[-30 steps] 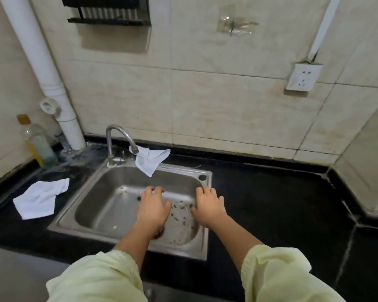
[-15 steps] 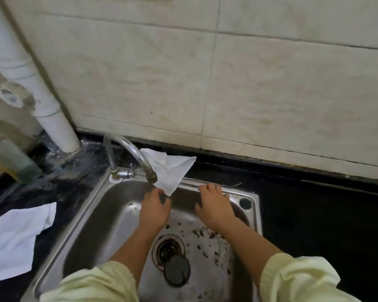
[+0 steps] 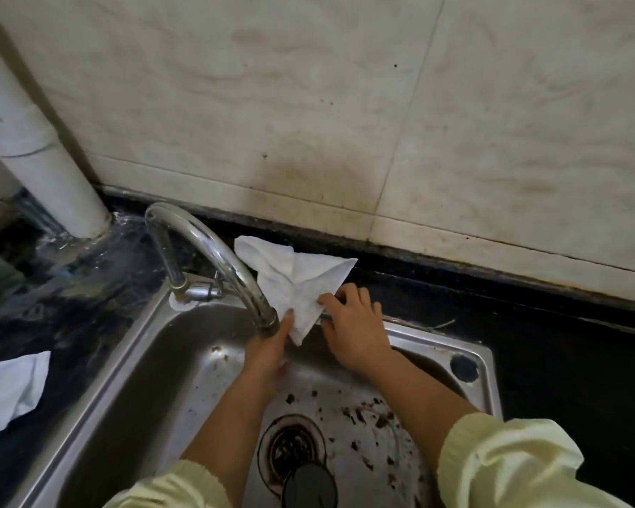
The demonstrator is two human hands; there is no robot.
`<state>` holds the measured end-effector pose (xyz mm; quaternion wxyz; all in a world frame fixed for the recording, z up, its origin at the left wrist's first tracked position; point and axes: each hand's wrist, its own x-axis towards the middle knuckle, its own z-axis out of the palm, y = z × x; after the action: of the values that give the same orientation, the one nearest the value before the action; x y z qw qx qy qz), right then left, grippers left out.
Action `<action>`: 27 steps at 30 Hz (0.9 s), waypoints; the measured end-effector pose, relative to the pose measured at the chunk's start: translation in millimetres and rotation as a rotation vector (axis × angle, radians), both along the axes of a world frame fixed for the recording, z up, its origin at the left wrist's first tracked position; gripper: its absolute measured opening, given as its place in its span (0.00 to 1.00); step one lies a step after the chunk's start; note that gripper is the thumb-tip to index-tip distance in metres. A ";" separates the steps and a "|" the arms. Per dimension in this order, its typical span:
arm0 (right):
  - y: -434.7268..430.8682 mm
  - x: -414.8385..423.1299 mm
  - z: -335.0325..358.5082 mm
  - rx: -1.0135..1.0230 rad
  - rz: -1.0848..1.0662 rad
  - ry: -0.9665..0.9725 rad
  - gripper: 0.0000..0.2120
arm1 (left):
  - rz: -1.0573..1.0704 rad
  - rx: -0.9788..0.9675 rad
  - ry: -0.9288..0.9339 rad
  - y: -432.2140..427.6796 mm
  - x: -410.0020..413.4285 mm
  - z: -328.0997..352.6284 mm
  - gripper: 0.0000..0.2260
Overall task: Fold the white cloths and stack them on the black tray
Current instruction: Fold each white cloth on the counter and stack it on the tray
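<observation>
While our right hand (image 3: 356, 331) pinches the white cloth (image 3: 301, 284) in its grip, our left hand (image 3: 268, 346) touches it just leftward; its grip we cannot tell.

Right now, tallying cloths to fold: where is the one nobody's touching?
Head view, far left edge: the white cloth lies on the black counter, left of the steel sink.

I see the faucet (image 3: 231, 269) arching over the sink's (image 3: 437, 346) back rim, crowding the draped cloth (image 3: 301, 284) from its left. The counter (image 3: 547, 353) rightward lies open, with the wall (image 3: 308, 122) close behind.
</observation>
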<state>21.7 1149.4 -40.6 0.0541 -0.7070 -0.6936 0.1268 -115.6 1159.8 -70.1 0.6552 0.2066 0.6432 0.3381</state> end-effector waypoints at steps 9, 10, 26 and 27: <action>-4.2 3.9 0.7 0.050 -0.051 0.085 0.18 | 0.028 0.176 -0.130 -13.6 9.2 36.6 0.02; -7.4 5.4 4.7 0.063 -0.061 0.102 0.17 | 0.022 0.177 -0.175 -17.7 11.2 44.7 0.03; -173.8 135.5 124.5 0.137 -0.384 0.578 0.10 | -0.045 0.151 -0.221 -126.6 88.2 160.9 0.10; -187.1 143.4 134.6 0.151 -0.406 0.608 0.11 | -0.055 0.158 -0.234 -133.6 96.6 166.2 0.11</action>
<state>165.1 962.2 94.1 0.3337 -0.7543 -0.4988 0.2664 -19.0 1026.2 96.1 0.7163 0.2342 0.5281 0.3914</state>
